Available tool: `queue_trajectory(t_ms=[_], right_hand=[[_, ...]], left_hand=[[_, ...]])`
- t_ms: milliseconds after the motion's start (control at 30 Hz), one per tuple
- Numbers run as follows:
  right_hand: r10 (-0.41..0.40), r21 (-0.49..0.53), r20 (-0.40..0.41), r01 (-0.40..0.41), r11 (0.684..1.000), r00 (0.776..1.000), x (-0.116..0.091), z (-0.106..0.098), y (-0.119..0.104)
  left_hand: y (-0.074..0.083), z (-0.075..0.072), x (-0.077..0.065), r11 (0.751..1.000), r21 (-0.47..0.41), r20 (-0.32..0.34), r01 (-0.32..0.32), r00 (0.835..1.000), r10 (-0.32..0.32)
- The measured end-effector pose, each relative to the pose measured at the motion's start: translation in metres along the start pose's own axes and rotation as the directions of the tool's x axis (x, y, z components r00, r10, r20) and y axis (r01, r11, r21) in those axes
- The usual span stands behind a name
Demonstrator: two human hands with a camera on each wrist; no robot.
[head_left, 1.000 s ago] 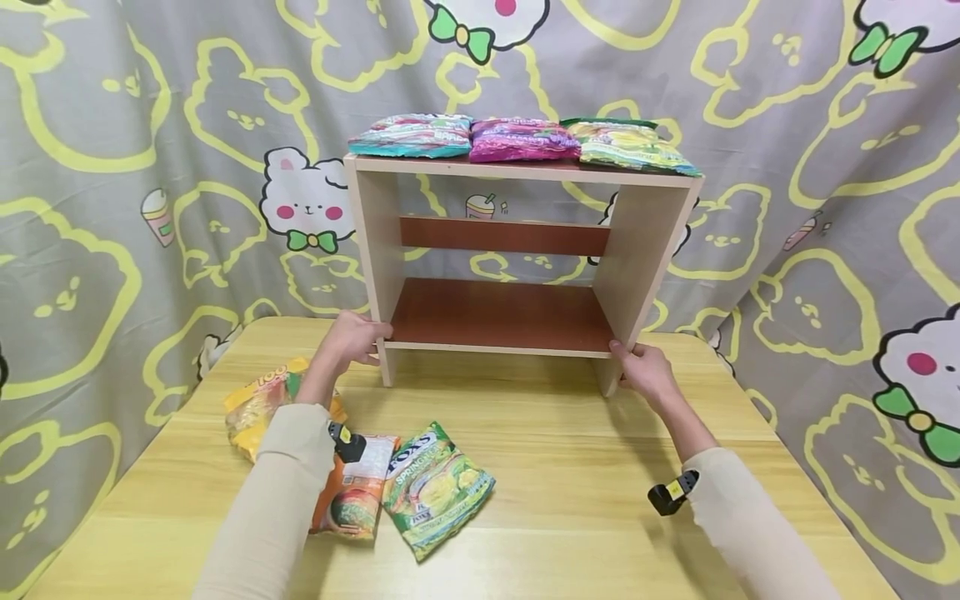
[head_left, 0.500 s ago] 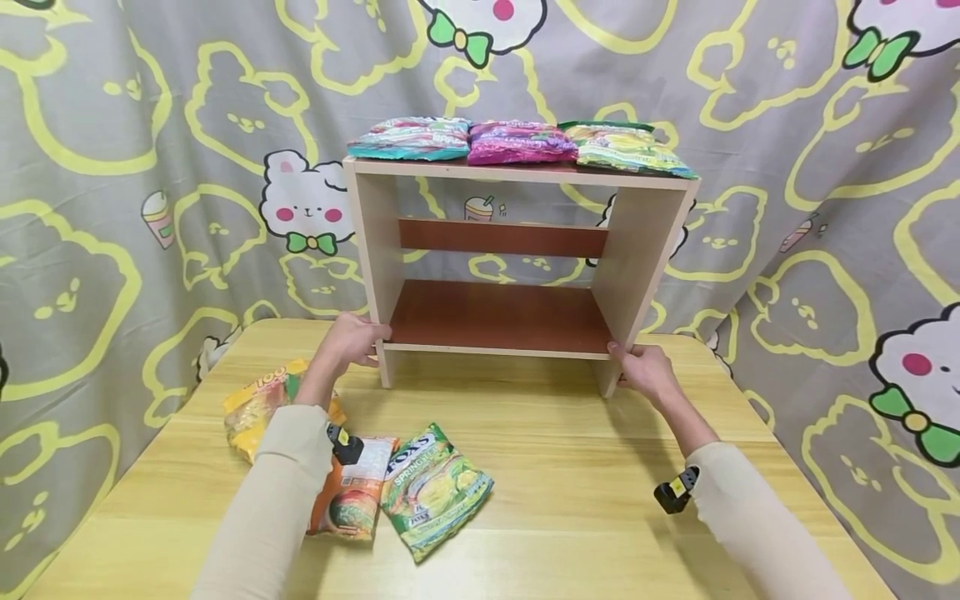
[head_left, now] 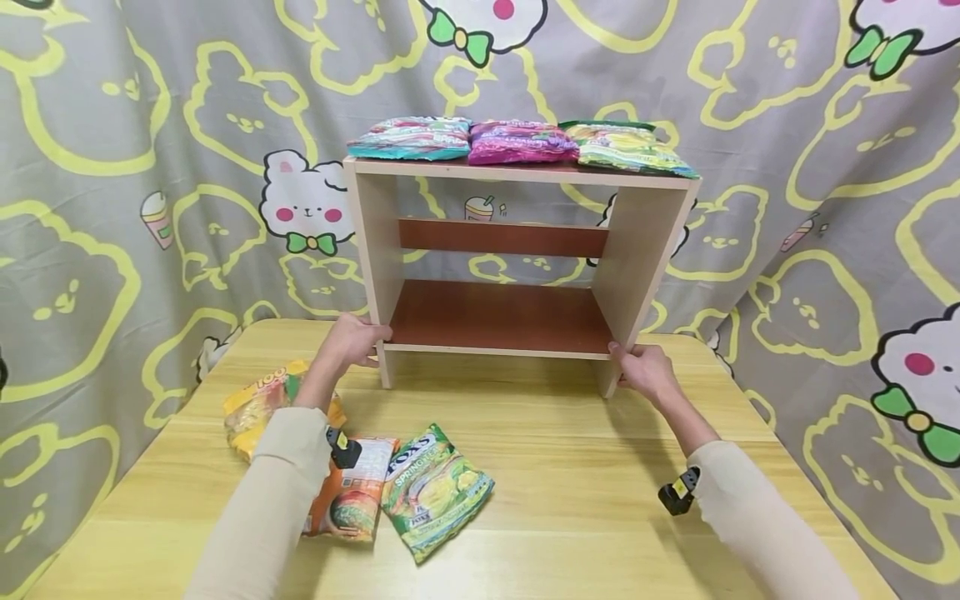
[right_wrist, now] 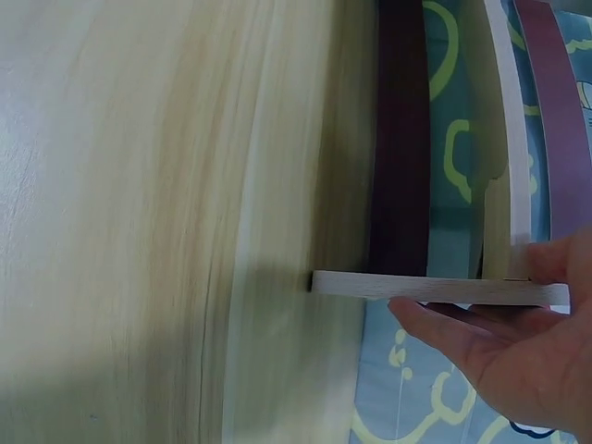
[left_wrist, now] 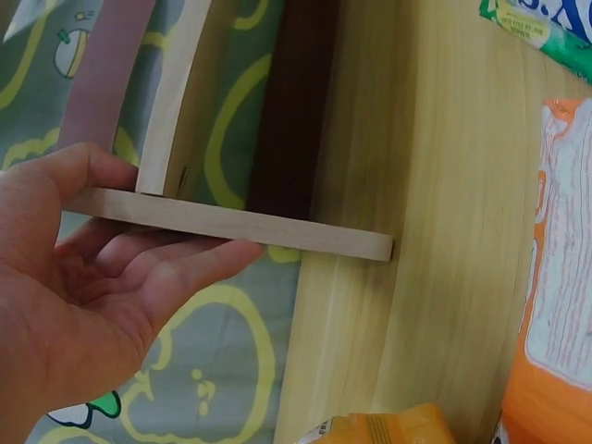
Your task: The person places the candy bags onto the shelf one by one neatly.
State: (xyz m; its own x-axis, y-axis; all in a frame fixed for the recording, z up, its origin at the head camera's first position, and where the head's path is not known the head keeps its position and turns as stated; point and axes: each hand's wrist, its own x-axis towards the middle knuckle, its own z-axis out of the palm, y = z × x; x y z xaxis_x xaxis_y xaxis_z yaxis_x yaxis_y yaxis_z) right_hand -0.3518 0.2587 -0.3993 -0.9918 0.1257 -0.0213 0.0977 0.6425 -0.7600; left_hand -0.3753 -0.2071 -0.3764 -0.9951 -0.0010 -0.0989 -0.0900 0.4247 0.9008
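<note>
A small wooden shelf point(head_left: 498, 317) with pale side panels and reddish-brown boards stands upright at the back of the table. My left hand point(head_left: 352, 337) grips its left side panel point(left_wrist: 231, 222), the thumb inside on the lower board and the fingers along the outer face. At the other end, my right hand point(head_left: 647, 369) holds the right side panel point(right_wrist: 435, 288) the same way, thumb over the lower board. Across the shelf's top lie three candy bags: a teal one point(head_left: 412, 139), a purple one point(head_left: 522, 143) and a yellow-green one point(head_left: 628, 148).
On the table's left half lie a green FOX'S candy bag point(head_left: 437, 492), an orange bag point(head_left: 354, 500) and a yellow bag point(head_left: 258, 408), the last two partly behind my left arm. A patterned grey curtain point(head_left: 225, 125) hangs close behind the shelf and beside the table.
The view tilts very slightly. Both hands keep their hold on the side panels, and the shelf and bags stay in place.
</note>
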Motion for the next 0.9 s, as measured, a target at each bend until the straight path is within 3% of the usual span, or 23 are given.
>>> queue_trajectory(t_ms=[300,500,733,900], right_hand=[[-0.005,-0.011,-0.015,0.004,1.0,1.0,0.0,0.0,-0.002],[0.006,-0.029,-0.016,-0.007,1.0,1.0,-0.002,0.002,-0.001],[0.004,-0.05,-0.025,-0.005,0.999,1.0,-0.003,0.003,-0.002],[0.002,-0.058,-0.025,-0.004,0.998,1.0,-0.003,0.002,-0.003]], left_hand=[[0.005,-0.001,-0.002,0.997,0.076,0.0,-0.015,1.0,0.015],[0.006,0.0,-0.003,0.983,0.176,-0.005,-0.043,0.999,0.044],[0.014,-0.003,-0.007,0.915,0.387,-0.039,-0.115,0.989,0.141],[0.019,-0.006,-0.008,0.878,0.458,-0.029,-0.139,0.985,0.171]])
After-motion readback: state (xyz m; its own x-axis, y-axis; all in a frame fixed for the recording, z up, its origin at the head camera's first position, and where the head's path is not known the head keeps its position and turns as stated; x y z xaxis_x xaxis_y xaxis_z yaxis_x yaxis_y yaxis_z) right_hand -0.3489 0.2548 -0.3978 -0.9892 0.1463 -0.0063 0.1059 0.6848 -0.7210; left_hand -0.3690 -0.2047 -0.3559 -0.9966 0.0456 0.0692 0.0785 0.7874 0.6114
